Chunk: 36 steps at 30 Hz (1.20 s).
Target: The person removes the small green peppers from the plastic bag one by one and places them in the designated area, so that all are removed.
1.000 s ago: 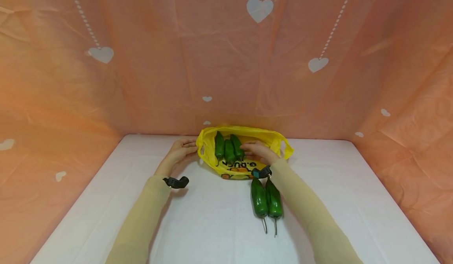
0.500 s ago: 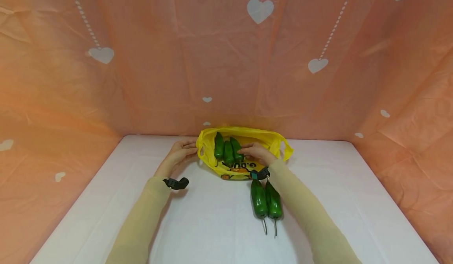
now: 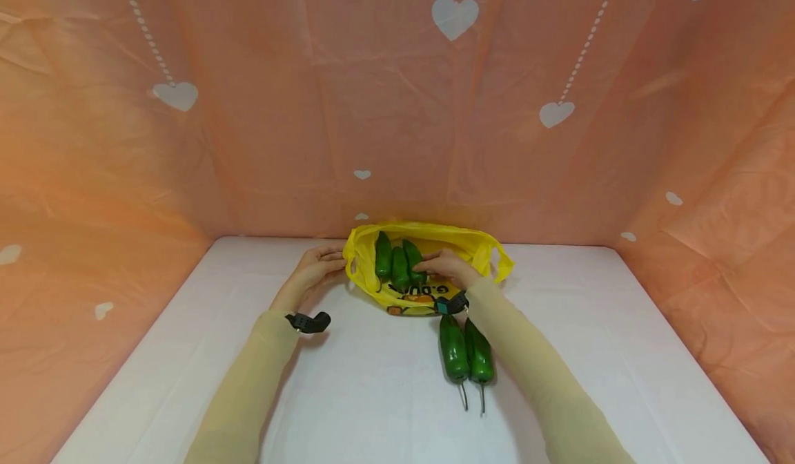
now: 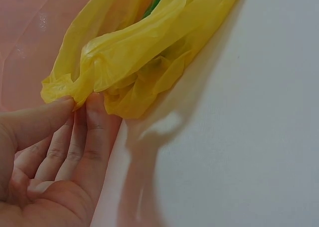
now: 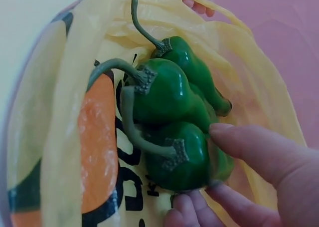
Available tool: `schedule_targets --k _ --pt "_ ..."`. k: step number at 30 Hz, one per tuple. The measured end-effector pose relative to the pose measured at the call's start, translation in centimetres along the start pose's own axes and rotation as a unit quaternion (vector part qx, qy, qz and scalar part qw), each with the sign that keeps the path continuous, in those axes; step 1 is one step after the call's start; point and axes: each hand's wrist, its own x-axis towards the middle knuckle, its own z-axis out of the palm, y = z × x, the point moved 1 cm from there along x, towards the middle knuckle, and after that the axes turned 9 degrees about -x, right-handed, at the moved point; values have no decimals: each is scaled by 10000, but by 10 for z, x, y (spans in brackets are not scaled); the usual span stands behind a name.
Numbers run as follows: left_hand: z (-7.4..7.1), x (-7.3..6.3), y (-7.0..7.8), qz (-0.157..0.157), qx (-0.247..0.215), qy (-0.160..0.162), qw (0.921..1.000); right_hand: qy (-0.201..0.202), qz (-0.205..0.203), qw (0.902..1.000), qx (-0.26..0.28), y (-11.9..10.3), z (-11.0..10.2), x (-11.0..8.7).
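I see the left hand [image 3: 312,271] pinching the left end of the yellow bag [image 3: 455,237]; the right hand [image 3: 450,266], inside it, pinches the rightmost pepper [image 3: 411,251] of three. Two other peppers [image 3: 454,355] lie nearer, on the table [image 3: 366,395].

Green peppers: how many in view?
5. Three glossy green peppers lie side by side inside the yellow printed plastic bag, the rightmost gripped by the right hand; two more lie on the white table, nearer the person. Others could be hidden in bag folds.
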Motion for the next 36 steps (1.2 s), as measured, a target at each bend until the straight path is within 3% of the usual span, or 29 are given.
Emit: schedule_targets --k 21,36 --pt "-1 4 -4 -5 -70 39 10000 194 152 9996 105 -5 2 2" --pt "-1 1 -1 -91 -141 91 9998 -13 307 9995 120 -5 -1 5"
